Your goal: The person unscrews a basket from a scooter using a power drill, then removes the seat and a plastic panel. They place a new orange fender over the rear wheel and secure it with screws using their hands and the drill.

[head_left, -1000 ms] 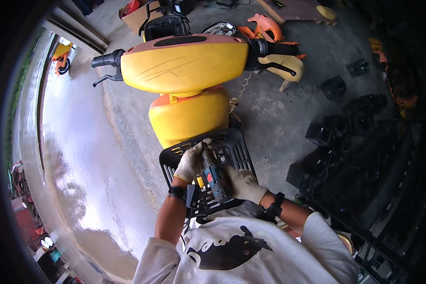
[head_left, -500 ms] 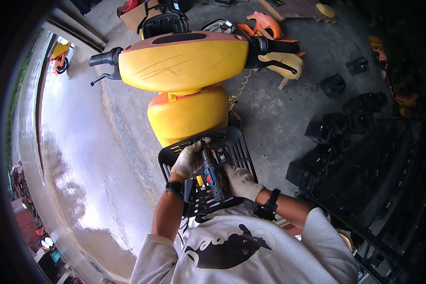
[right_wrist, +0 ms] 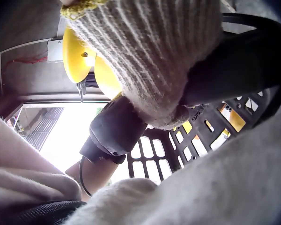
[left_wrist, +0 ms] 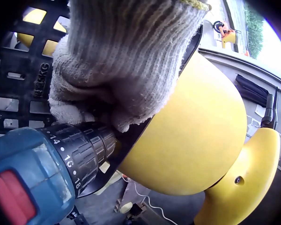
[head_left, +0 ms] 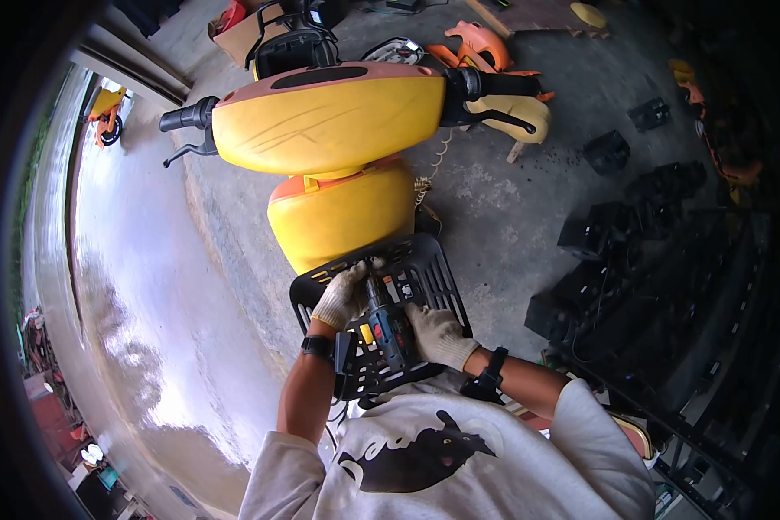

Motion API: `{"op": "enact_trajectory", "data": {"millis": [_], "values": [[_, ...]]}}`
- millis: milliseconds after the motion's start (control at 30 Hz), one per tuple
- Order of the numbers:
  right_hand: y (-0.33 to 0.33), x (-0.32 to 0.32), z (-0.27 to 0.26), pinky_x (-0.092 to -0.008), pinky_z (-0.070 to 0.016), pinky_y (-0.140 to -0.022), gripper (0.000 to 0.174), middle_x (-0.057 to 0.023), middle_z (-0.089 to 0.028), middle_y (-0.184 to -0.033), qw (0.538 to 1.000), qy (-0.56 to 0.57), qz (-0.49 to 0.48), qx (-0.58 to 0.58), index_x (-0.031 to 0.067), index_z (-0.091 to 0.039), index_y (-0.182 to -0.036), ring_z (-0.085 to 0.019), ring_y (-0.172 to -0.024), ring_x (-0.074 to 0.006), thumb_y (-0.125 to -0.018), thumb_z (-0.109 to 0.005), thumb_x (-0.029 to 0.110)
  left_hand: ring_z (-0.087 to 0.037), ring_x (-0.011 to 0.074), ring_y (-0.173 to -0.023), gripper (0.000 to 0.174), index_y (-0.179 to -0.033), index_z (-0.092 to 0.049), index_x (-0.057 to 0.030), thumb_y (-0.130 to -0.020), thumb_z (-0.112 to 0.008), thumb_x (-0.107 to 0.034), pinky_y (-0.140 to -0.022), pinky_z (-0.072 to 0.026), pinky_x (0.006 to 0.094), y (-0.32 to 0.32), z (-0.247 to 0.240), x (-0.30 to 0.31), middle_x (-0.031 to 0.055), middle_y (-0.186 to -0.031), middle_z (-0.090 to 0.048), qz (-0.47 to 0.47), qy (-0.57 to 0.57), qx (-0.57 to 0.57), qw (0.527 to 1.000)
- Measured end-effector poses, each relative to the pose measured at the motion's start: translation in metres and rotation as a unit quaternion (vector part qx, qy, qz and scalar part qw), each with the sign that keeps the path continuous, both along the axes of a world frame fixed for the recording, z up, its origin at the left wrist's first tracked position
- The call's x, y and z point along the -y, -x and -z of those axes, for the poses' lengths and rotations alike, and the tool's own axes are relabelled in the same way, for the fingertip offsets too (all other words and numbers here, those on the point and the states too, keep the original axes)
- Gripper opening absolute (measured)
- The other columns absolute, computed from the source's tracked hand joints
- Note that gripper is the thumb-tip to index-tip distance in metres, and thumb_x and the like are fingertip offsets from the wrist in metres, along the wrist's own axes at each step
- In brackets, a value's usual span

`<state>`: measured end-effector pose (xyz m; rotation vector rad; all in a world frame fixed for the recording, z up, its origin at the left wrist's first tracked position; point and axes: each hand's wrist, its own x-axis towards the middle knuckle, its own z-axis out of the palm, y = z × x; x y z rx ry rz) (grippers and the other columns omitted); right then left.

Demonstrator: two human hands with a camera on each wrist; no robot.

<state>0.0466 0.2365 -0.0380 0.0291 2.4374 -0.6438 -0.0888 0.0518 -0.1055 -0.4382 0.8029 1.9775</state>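
Observation:
Both hands wear off-white knitted gloves and work inside a black slatted plastic basket [head_left: 446,273] in front of the person. My right hand [head_left: 440,336] grips a blue and black cordless drill [head_left: 388,328] from its right side; its chuck points toward the basket's front wall. My left hand [head_left: 340,295] is at that wall, fingers curled just ahead of the drill's numbered collar [left_wrist: 79,152], as the left wrist view shows. I cannot tell what its hidden fingertips hold. A small yellow part [head_left: 367,333] shows beside the drill.
Ahead of the basket stands a yellow scooter front [head_left: 342,221], topped by a yellow handlebar cover [head_left: 329,121] with a black grip on each side. Black boxy parts [head_left: 585,234] lie on the floor to the right. Orange body panels [head_left: 481,48] lie beyond the handlebar.
The scooter front and basket surroundings shift slightly left in the head view. Both hands and the drill stay at nearly the same place in the basket.

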Motion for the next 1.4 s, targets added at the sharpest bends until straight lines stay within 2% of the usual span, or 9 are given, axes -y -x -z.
{"op": "enact_trajectory", "data": {"millis": [133, 433, 533, 933, 1033, 1233, 1400], "values": [[-0.002, 0.0, 0.004, -0.0507, -0.0575, -0.08, 0.048, -0.0215, -0.071, -0.106, 1.0, 0.006, 0.0, 0.003, 0.008, -0.052, -0.126, -0.072, -0.097, -0.0395, -0.082, -0.07, 0.018, -0.066, 0.0243, -0.11, 0.032, -0.121, -0.064, -0.0045, -0.098, -0.067, -0.025, -0.099, -0.0525, 0.0423, -0.002, 0.0, -0.001, 0.006, -0.113, -0.071, -0.005, 0.006, 0.018, 1.0], [0.003, -0.006, -0.002, -0.0509, -0.0571, -0.081, 0.049, -0.0233, -0.071, -0.106, 0.999, 0.033, -0.002, 0.011, 0.0064, -0.052, -0.126, -0.071, -0.097, -0.0397, -0.082, -0.07, 0.018, -0.066, 0.0222, -0.109, 0.038, -0.129, -0.063, -0.0039, -0.102, -0.061, -0.03, -0.099, -0.0527, 0.04, -0.011, -0.001, -0.003, 0.0075, -0.12, -0.07, 0.002, 0.015, 0.015, 1.0], [0.001, -0.005, 0.001, -0.0514, -0.0567, -0.08, 0.048, -0.024, -0.071, -0.105, 1.0, 0.024, 0.001, 0.002, 0.006, -0.052, -0.125, -0.071, -0.096, -0.0394, -0.082, -0.07, 0.017, -0.066, 0.0236, -0.102, 0.033, -0.125, -0.065, -0.0048, -0.101, -0.061, -0.028, -0.091, -0.0536, 0.042, -0.015, 0.002, -0.008, 0.0063, -0.113, -0.071, -0.046, 0.04, 0.038, 0.997], [-0.001, -0.002, 0.011, -0.0517, -0.0569, -0.076, 0.038, -0.0209, -0.072, -0.1, 1.0, 0.018, 0.003, -0.026, 0.0065, -0.054, -0.117, -0.072, -0.091, -0.0405, -0.083, -0.068, 0.016, -0.067, 0.0245, -0.101, 0.037, -0.126, -0.065, -0.0049, -0.101, -0.062, -0.033, -0.092, -0.0555, 0.0434, -0.015, -0.009, -0.009, 0.0083, -0.109, -0.071, -0.039, 0.035, 0.016, 0.999], [-0.003, 0.0, 0.019, -0.0506, -0.0567, -0.077, 0.043, -0.0222, -0.071, -0.101, 0.999, 0.01, 0.004, -0.033, 0.0048, -0.051, -0.118, -0.072, -0.092, -0.0396, -0.084, -0.07, 0.022, -0.066, 0.0241, -0.103, 0.037, -0.125, -0.065, -0.0047, -0.101, -0.062, -0.032, -0.093, -0.055, 0.0428, -0.012, -0.003, -0.005, 0.0081, -0.112, -0.071, -0.026, 0.04, 0.019, 0.999], [-0.003, 0.004, 0.019, -0.05, -0.0564, -0.075, 0.035, -0.0212, -0.072, -0.1, 0.999, -0.016, -0.003, -0.032, 0.0059, -0.054, -0.114, -0.073, -0.089, -0.0387, -0.085, -0.067, 0.019, -0.066, 0.0214, -0.103, 0.033, -0.123, -0.067, -0.0046, -0.101, -0.063, -0.029, -0.094, -0.0546, 0.0407, -0.013, 0.005, -0.005, 0.0055, -0.114, -0.071, -0.029, 0.032, 0.01, 0.999], [-0.006, 0.008, 0.03, -0.0503, -0.0561, -0.074, 0.033, -0.0196, -0.072, -0.1, 0.997, -0.036, -0.012, -0.061, 0.0061, -0.055, -0.111, -0.073, -0.089, -0.0383, -0.084, -0.067, 0.019, -0.066, 0.0198, -0.102, 0.028, -0.121, -0.067, -0.004, -0.103, -0.06, -0.025, -0.092, -0.0548, 0.0364, -0.01, 0.006, -0.006, 0.0059, -0.115, -0.071, -0.023, 0.073, 0.007, 0.997]]}}
